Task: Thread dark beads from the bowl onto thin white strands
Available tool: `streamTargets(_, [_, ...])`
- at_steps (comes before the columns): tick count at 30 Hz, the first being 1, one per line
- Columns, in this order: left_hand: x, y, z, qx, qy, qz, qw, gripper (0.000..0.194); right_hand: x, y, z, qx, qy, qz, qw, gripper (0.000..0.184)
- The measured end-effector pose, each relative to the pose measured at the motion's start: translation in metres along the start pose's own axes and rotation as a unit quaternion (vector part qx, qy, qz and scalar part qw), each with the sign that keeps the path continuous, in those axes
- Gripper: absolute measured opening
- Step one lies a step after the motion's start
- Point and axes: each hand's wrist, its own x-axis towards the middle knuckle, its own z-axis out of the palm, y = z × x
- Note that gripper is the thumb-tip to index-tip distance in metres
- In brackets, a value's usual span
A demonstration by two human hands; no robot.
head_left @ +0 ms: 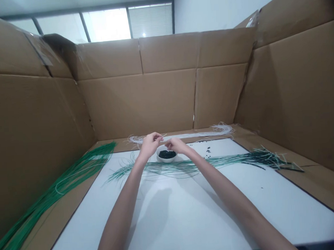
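Observation:
My left hand point(151, 144) is raised just beyond the left rim of a small white bowl point(166, 160). Its fingertips pinch a thin white strand point(164, 135), whose end sticks out to the right. Small black beads point(167, 154) lie inside the bowl. Over the bowl's right side hangs my right hand point(177, 145), fingers drawn together and pointing left. Whatever those fingers hold, if anything, is too small to make out. The two hands are close together but apart.
Green strands with black threaded ends point(259, 157) stretch across the white board point(189, 214) beneath my forearms. Loose black beads point(208, 151) lie right of the bowl. White strands point(190, 135) lie behind, a green bundle point(60, 188) at left. Cardboard walls point(143, 104) enclose the left, back and right.

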Motion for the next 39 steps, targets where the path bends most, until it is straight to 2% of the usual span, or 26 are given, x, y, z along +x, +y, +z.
streamTargets(3, [0.002,-0.003,-0.001,-0.046,-0.031,-0.025,0.998,0.017,0.02,0.003,0.024,-0.05,-0.095,0.039,0.993,0.009])
streamTargets(5, [0.002,-0.002,-0.002,-0.074,-0.049,-0.04,0.995,0.019,0.027,0.002,0.035,-0.081,-0.132,0.055,0.986,0.019])
streamTargets(7, [0.001,0.0,-0.001,-0.1,-0.062,-0.057,0.991,0.02,0.029,0.0,0.041,-0.107,-0.142,0.06,0.982,0.026])
streamTargets(10, [0.0,0.004,-0.001,-0.126,-0.076,-0.081,0.986,0.02,0.028,-0.002,0.041,-0.138,-0.13,0.063,0.98,0.026])
streamTargets(14, [-0.002,0.007,-0.001,-0.159,-0.083,-0.102,0.979,0.022,0.024,0.0,0.038,-0.167,-0.093,0.07,0.979,0.017])
streamTargets(17, [-0.004,0.01,-0.007,-0.178,-0.101,-0.105,0.973,0.022,0.019,0.002,0.036,-0.176,-0.061,0.066,0.98,0.019])
streamTargets(20, [-0.005,0.015,-0.02,-0.142,-0.124,-0.104,0.977,0.023,0.013,0.006,0.034,-0.172,-0.039,0.06,0.982,0.021])
streamTargets(23, [-0.008,0.021,-0.032,-0.09,-0.097,-0.105,0.986,0.024,0.007,0.009,0.031,-0.153,-0.026,0.053,0.986,0.019])
streamTargets(27, [-0.012,0.028,-0.03,-0.087,-0.108,-0.09,0.986,0.023,0.003,0.014,0.027,-0.112,-0.005,0.045,0.993,0.016])
streamTargets(31, [-0.013,0.03,-0.015,-0.039,-0.093,-0.05,0.994,0.022,-0.002,0.014,0.015,-0.065,0.033,0.035,0.997,0.015])
streamTargets(36, [-0.017,0.036,-0.004,0.069,-0.002,0.028,0.997,0.023,-0.028,0.001,-0.029,0.023,0.115,-0.018,0.993,0.025])
streamTargets(39, [-0.024,0.048,0.001,0.086,0.041,0.066,0.993,0.021,-0.054,-0.011,-0.055,0.229,0.227,-0.105,0.941,0.019])
